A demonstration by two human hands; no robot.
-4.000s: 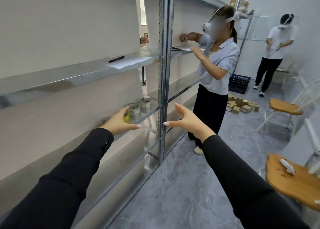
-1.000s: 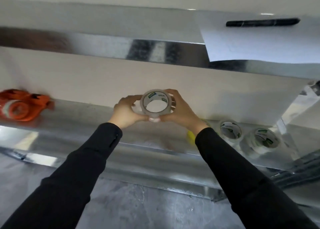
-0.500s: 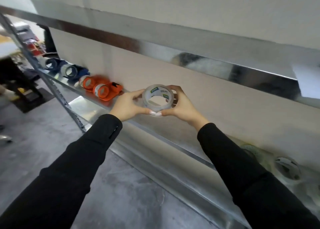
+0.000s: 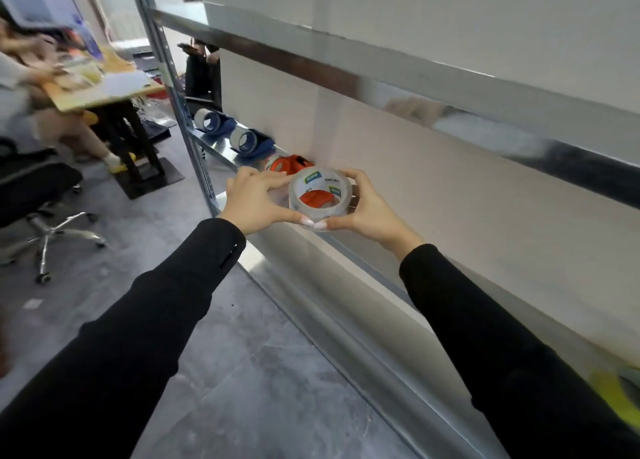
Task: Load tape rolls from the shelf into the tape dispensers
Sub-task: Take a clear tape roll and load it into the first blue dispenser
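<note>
Holding a tape roll (image 4: 320,198) between both hands, the person keeps it upright in front of the shelf (image 4: 346,278), its open core facing the camera. The left hand (image 4: 254,202) grips the roll from 9 o'clock and the right hand (image 4: 367,209) from 3 o'clock. The fingers of each curl over the rim, and the thumbs meet beneath at 6 o'clock. A two-sided grip of this kind would let the roll be turned to find its loose end before loading.

The roll is clear, so the orange dispenser (image 4: 294,162) on the shelf behind it shows through the core and wall. A white inner ring carries green labels and small print. The roll is in the air near the shelf's front edge, not resting on it.

At 11 o'clock from the roll, two blue dispensers (image 4: 251,141) sit farther along the same shelf. Each seems to carry a roll already, though blur leaves this uncertain. The orange dispenser, nearest the hands, is judged the likely target.
</note>
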